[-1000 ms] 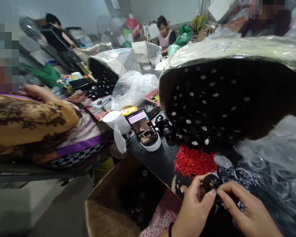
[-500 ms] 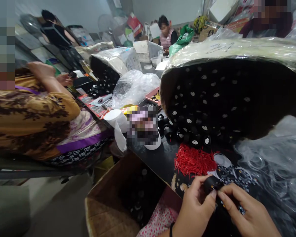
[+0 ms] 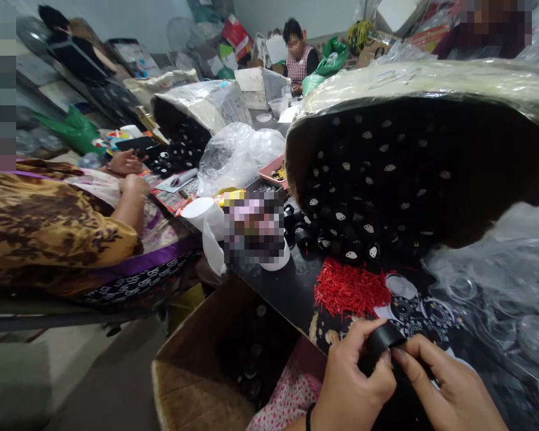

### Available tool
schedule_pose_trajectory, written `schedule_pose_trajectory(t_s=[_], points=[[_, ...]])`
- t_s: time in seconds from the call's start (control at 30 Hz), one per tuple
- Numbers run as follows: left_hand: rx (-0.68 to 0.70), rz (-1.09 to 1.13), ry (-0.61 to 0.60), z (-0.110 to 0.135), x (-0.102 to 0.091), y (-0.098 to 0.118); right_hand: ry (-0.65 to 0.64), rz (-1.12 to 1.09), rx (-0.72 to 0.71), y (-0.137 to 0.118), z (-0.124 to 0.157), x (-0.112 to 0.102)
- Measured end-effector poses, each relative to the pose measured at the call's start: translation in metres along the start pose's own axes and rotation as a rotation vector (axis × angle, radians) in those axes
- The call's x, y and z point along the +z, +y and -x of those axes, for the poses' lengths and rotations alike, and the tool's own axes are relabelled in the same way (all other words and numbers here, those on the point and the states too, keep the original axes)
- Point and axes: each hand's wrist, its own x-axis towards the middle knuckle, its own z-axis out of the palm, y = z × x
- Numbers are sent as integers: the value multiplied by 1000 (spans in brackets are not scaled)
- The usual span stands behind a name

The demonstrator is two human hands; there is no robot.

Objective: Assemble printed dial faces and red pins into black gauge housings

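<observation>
Gripping black cap (image 3: 385,336) w/ left hand (image 3: 357,383), right hand (image 3: 449,389), red pins (image 3: 351,288) nearby

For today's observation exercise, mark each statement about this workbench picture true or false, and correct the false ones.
1. Both hands grip one small black round part. True: the left hand and right hand pinch it together.
2. The pile of small sticks on the table is blue. False: it is red.
3. A big sack lies on its side, spilling black parts. True.
4. The cardboard box stands on top of the table. False: it sits below the table edge, beside the person's lap.
5. The person wears a black band on the right wrist. False: the band is on the left wrist.
</observation>
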Motion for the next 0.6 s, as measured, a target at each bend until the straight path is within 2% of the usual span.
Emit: schedule_pose_trajectory(t_s=[0.1,0.2,0.3,0.47,0.6], points=[[-31,47,-32,-4,-4,-2,-26,67,25,6,-1,0],[-188,231,-61,-6,-9,-4,-3,187,0,2,-1,-3],[-340,384,-65,-11,-11,-12,-23,287,-95,-1,-6,-7],[-432,354,-32,-11,-5,-23,-72,526,-201,5,-12,-8],[-448,253,34,-5,-3,-17,-35,478,-125,0,-11,-4]])
